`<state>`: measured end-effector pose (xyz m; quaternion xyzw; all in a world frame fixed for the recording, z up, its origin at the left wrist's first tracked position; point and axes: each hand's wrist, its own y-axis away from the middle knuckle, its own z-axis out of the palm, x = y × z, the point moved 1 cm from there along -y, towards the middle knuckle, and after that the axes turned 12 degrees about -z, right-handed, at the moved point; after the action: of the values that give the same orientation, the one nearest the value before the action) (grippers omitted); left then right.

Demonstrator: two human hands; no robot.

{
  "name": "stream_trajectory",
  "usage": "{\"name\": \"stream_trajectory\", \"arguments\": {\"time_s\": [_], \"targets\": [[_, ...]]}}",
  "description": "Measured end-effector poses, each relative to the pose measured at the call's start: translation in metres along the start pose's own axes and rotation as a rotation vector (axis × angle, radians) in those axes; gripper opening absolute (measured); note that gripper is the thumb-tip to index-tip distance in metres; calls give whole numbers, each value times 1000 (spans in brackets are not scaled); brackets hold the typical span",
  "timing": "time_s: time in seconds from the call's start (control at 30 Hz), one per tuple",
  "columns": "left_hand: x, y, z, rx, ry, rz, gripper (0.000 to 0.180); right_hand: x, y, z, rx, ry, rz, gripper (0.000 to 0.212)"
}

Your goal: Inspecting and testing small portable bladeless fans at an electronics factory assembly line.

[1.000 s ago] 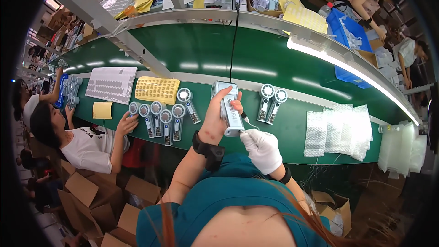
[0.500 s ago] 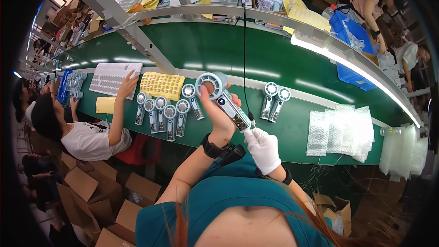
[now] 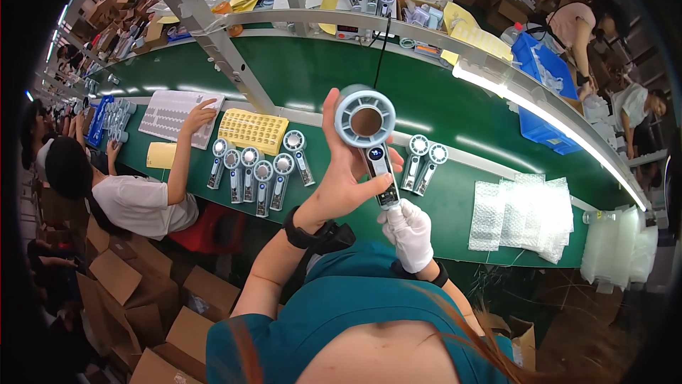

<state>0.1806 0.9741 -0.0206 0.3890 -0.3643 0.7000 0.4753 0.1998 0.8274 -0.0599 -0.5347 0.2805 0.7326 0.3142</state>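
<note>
I hold a pale blue hand-held fan (image 3: 369, 135) upright in front of me, its round head facing me and a small lit display on its handle. My left hand (image 3: 344, 174), bare with a black wristband, wraps the handle from the left. My right hand (image 3: 408, 231), in a white glove, grips the bottom end of the handle. Several similar fans (image 3: 256, 171) lie in a row on the green conveyor belt (image 3: 440, 107) to my left, and two more fans (image 3: 423, 160) lie just right of my hands.
A yellow tray (image 3: 252, 130) and a white tray (image 3: 170, 112) sit on the belt; a neighbouring person's hand (image 3: 201, 114) rests on the white one. Bubble-wrap bags (image 3: 526, 217) lie at right. Blue bins (image 3: 543, 78), cardboard boxes (image 3: 121, 291) and other workers surround the line.
I have lifted the fan and turned it upright so its round head faces me. My gloved right hand now holds the handle's bottom end. The neighbour's hand moved onto the white tray.
</note>
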Motion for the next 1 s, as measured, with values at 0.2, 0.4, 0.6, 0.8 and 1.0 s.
{"name": "stream_trajectory", "arguments": {"time_s": [0.2, 0.4, 0.6, 0.8, 1.0], "targets": [[4, 3, -1, -103, -23, 14, 107, 1, 10, 2, -54, -147, 31, 26], [-5, 5, -5, -50, 6, 0, 106, 0, 9, 0, -98, -142, 42, 26], [-1, 10, -5, -46, 42, -9, 105, 1, 7, -1, -131, -133, 52, 25], [-4, 14, -8, -19, 32, -35, 107, 0, 12, 2, -150, -135, 47, 28], [2, 20, -9, -73, 117, -30, 110, 2, 14, 3, -154, -157, 70, 29]]}}
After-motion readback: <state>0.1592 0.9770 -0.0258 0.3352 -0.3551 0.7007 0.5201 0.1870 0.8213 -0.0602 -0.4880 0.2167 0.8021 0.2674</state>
